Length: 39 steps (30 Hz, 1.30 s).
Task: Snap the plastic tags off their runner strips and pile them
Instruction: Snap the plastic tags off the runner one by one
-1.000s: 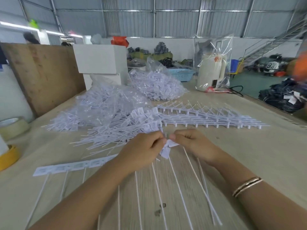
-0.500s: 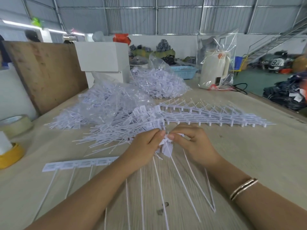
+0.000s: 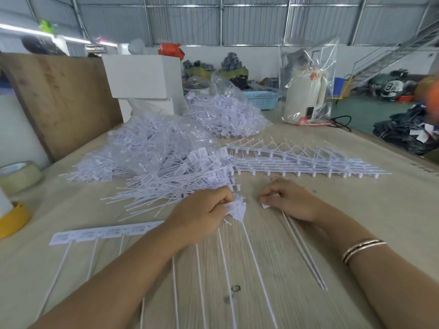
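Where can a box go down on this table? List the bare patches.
Bare wood lies right of the right hand, below the stacked runner strips, and between the yellow tape roll and the loose tag pile. Centre and far left are crowded.

Bright, even daylight; wide-angle edge warp, blur.

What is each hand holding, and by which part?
Left hand grips a bunch of tags at their flat heads. Right hand pinches a separate tag by its head, stems trailing.

white box (image 3: 142, 78), tape roll (image 3: 20, 175) (left), kettle (image 3: 304, 96)
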Motion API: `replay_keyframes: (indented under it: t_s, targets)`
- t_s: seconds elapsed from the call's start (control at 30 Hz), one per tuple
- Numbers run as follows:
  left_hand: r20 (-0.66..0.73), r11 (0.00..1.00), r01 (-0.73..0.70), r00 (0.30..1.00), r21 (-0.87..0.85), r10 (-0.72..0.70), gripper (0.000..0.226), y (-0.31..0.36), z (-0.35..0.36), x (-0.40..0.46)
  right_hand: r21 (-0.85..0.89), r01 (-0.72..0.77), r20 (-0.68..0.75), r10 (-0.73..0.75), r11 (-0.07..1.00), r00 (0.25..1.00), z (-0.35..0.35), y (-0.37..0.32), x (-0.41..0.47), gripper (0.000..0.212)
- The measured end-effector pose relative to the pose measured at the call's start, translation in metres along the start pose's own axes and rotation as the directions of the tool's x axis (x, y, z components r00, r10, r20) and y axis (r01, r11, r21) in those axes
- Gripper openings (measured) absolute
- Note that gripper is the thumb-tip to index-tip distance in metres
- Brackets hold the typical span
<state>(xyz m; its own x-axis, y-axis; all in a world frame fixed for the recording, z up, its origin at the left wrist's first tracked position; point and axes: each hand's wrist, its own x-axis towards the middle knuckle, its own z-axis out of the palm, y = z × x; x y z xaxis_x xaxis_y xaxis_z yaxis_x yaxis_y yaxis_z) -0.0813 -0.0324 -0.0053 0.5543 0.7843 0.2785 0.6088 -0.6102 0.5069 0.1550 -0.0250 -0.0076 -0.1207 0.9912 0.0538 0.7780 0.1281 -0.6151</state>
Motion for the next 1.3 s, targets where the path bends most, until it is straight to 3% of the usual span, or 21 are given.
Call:
replay_keyframes:
  t_s: [0.17,0.3,0.37,0.47,0.57,0.63,0.7,0.77,1.0,1.17,1.3]
  targets:
    - [0.018,0.999,0.041,0.999,-0.035,-0.04,0.033,-0.001,0.003,0.0,0.018,0.041,-0.107,-0.039,0.999,0.993,0.025,-0.009,0.006,0.033]
    - [0.008,0.998,0.021,1.0,-0.062,-0.02,0.039,0.002,0.003,0.0,0.133,0.307,-0.306,-0.256,0.942,0.917,0.029,-0.037,-0.007,0.016]
    - [-0.028,0.998,-0.002,1.0,-0.063,0.0,0.042,0.002,0.003,0.0,0.158,0.398,-0.229,-0.358,0.904,0.905,0.031,-0.047,-0.016,0.01]
    - [-0.06,0.996,-0.019,0.998,-0.084,0.014,0.042,0.002,0.003,-0.001,0.029,0.349,-0.069,-0.347,0.937,0.936,0.036,-0.05,-0.022,0.01]
    - [-0.08,0.995,-0.028,0.997,-0.092,0.021,0.039,0.005,-0.001,-0.003,-0.03,0.338,-0.058,-0.34,0.941,0.939,0.035,-0.048,-0.022,0.015]
    - [-0.068,0.999,-0.053,0.996,-0.005,0.052,0.027,0.008,-0.004,-0.005,0.031,0.36,-0.066,-0.357,0.933,0.932,0.033,-0.049,-0.022,0.023]
    - [-0.051,0.97,-0.083,0.994,0.23,0.097,0.016,0.005,-0.01,-0.004,0.117,0.375,-0.103,-0.365,0.919,0.925,0.031,-0.048,-0.022,0.025]
    - [-0.03,0.921,-0.091,0.993,0.38,0.11,0.036,0.002,-0.015,-0.003,0.171,0.36,-0.122,-0.343,0.917,0.931,0.03,-0.045,-0.021,0.022]
    - [0.016,0.986,-0.084,0.996,0.144,0.082,0.04,0.005,-0.01,-0.004,0.155,0.363,0.062,-0.376,0.919,0.925,0.029,-0.046,-0.023,0.017]
    - [-0.05,0.99,-0.086,0.995,-0.107,0.082,0.039,0.003,-0.007,-0.002,0.244,0.531,-0.146,-0.511,0.811,0.847,0.033,-0.047,-0.019,0.023]
    - [-0.093,0.96,-0.074,0.994,-0.27,0.051,0.04,0.003,-0.005,0.0,0.279,0.564,-0.247,-0.509,0.778,0.825,0.036,-0.047,-0.017,0.025]
